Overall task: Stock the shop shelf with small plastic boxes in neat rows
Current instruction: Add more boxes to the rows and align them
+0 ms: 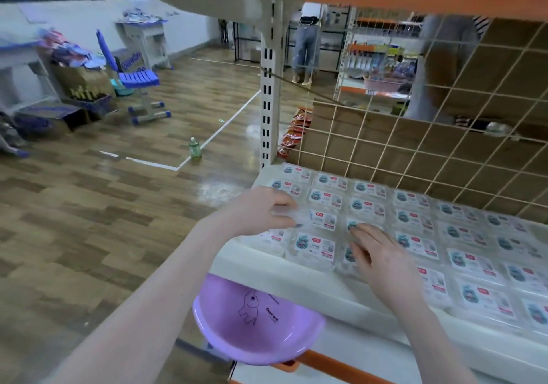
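Clear plastic boxes [367, 223] in rows on shelf [341, 283]; L hand [264, 210] fingers pinching one box [314, 220], R hand [382, 253] flat, fingers spread.

wood-look floor [89, 220]; white wall [184, 28]; blue chair [133, 78]

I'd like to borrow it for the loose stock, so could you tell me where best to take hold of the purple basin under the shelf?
Grip the purple basin by its front rim, coming from the aisle side, below the shelf. It sits tilted with its open side facing out and its rim jutting past the shelf edge, so the lip is probably the easiest part to pinch; its back is tucked under the shelf.
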`<act>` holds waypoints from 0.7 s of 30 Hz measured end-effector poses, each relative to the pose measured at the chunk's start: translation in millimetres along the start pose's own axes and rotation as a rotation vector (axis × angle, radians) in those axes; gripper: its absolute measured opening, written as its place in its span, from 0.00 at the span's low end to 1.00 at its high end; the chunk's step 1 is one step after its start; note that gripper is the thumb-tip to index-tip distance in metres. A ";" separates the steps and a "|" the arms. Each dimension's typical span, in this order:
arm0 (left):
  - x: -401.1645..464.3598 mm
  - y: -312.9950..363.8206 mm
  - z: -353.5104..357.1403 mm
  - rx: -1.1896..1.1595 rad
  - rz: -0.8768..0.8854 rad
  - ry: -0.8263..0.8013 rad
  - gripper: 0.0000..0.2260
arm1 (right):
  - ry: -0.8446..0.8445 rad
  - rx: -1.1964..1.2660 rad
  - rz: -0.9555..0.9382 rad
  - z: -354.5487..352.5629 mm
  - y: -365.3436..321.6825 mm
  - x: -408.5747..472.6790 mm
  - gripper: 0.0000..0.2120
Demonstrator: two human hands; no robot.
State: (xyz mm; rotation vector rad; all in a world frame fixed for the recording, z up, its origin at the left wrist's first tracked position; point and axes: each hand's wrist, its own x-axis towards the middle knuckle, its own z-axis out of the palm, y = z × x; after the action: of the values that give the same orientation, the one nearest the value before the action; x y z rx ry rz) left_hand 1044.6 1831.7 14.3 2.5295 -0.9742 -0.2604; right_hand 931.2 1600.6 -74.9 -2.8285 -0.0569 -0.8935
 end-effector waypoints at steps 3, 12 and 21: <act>5.9 -5.2 -5.7 -0.122 -0.053 0.021 0.14 | 0.005 -0.012 -0.002 -1.5 -1.3 0.3 0.12; 21.7 -8.0 0.6 -0.090 -0.079 0.032 0.15 | 0.075 -0.011 -0.025 -2.5 -2.7 1.1 0.10; 14.7 -12.9 12.2 0.080 -0.082 -0.051 0.27 | 0.098 -0.016 -0.029 -3.2 -3.6 1.2 0.09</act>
State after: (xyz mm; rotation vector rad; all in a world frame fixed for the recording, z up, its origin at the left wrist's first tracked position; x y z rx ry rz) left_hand 1059.3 1826.6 -2.8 2.6510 -0.9186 -0.3183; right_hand 930.1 1603.5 -71.1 -2.8011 -0.0784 -1.0415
